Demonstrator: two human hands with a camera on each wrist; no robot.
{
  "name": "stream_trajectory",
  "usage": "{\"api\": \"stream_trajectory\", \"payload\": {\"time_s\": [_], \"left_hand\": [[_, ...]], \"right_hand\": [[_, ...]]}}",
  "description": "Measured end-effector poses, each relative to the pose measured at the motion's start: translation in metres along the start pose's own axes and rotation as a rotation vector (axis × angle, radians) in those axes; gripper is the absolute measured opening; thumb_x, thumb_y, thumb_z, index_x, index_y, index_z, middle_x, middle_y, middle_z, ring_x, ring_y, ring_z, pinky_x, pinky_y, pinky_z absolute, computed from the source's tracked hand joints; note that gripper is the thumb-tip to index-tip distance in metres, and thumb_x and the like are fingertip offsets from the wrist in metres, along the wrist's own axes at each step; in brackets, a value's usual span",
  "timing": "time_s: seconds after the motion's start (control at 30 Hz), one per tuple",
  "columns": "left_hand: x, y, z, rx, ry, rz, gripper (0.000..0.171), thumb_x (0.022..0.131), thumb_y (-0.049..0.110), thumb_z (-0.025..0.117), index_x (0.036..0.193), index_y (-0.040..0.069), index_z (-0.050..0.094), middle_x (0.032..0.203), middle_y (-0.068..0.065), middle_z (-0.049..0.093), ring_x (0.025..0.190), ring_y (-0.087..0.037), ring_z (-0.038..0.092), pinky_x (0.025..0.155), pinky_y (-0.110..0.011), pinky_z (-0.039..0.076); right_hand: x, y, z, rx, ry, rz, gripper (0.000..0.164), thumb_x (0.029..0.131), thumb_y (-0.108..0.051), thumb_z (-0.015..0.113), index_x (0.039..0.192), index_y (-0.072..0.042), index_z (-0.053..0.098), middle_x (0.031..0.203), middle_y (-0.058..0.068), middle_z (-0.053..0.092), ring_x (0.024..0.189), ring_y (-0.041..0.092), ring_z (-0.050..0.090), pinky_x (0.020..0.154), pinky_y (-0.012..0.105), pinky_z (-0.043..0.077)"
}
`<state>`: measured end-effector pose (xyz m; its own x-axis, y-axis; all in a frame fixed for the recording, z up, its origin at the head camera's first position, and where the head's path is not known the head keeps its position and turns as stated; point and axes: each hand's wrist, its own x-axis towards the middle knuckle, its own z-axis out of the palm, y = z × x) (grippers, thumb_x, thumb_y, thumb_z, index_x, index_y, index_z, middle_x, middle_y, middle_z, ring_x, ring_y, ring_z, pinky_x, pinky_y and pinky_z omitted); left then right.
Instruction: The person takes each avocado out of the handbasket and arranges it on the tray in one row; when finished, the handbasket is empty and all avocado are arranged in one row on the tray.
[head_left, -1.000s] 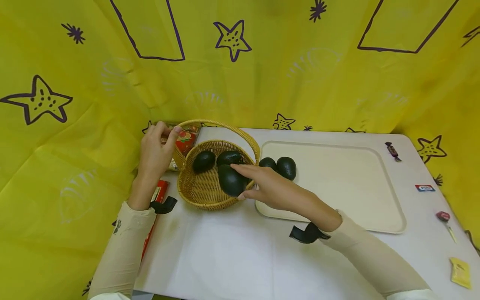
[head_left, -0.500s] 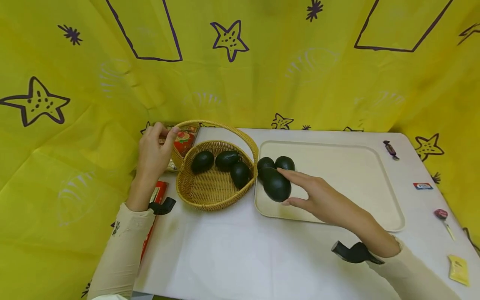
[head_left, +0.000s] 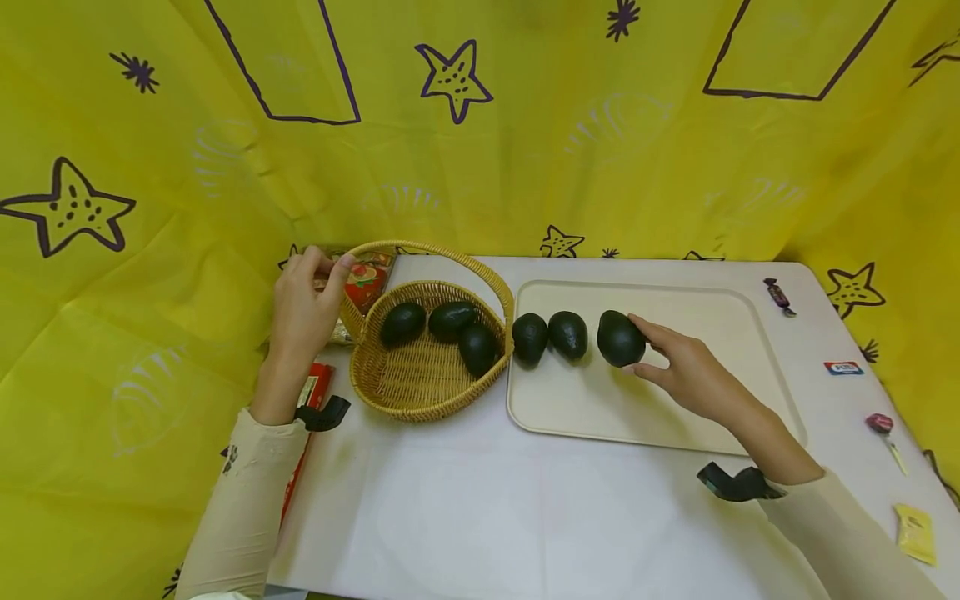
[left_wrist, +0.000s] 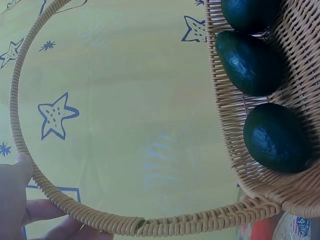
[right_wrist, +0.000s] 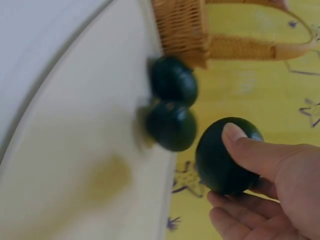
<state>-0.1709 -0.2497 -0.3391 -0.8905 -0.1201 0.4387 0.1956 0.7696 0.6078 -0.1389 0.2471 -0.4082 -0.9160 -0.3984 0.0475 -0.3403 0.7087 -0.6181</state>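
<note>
My right hand (head_left: pixel 693 375) pinches a dark green avocado (head_left: pixel 621 339) between thumb and fingers, over the cream tray (head_left: pixel 720 333). In the right wrist view, the held avocado (right_wrist: pixel 225 157) shows close to the camera, with the thumb across its side. Two more avocados, one (head_left: pixel 567 336) beside another (head_left: pixel 530 339), lie at the tray's left end. My left hand (head_left: pixel 303 300) grips the handle (head_left: pixel 442 248) of a wicker basket (head_left: pixel 397 396) on its left side. Three avocados rest in the basket, the nearest one (head_left: pixel 477 350) by its right wall; the left wrist view shows them too (left_wrist: pixel 277 137).
Behind the basket's left side are colourful food packages (head_left: pixel 367 283). A long red box (head_left: pixel 311 400) lies under the left forearm. Along the table's right side lie a wrapped candy (head_left: pixel 780 297), a small blue-and-red packet (head_left: pixel 843 367), a lollipop (head_left: pixel 881 424) and a yellow packet (head_left: pixel 915 533).
My right hand has carried its avocado from over the basket rightward to over the tray, past the two lying there. The left hand has stayed on the basket handle.
</note>
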Motion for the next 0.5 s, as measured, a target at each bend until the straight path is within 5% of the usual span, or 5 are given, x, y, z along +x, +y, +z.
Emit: {"api": "stream_trajectory", "payload": {"time_s": [0.2,0.5], "left_hand": [[0.000,-0.001,-0.001,0.005,0.003,-0.003,0.050,0.109,0.048,0.055,0.097,0.000,0.055,0.104,-0.024,0.059,0.103,-0.041,0.057,0.092,-0.053,0.045],[0.000,0.001,-0.001,0.013,-0.005,-0.005,0.053,0.109,0.050,0.052,0.099,-0.001,0.057,0.103,-0.024,0.057,0.103,-0.042,0.057,0.092,-0.055,0.045]], "right_hand": [[0.019,0.029,0.016,-0.039,-0.018,0.000,0.076,0.099,-0.013,0.076,0.159,0.009,0.034,0.155,0.036,0.044,0.134,0.058,0.052,0.110,0.066,0.044],[0.036,0.041,0.027,-0.034,-0.055,0.031,0.079,0.099,-0.016,0.076,0.159,0.011,0.032,0.155,0.039,0.042,0.136,0.059,0.049,0.112,0.067,0.041]]}}
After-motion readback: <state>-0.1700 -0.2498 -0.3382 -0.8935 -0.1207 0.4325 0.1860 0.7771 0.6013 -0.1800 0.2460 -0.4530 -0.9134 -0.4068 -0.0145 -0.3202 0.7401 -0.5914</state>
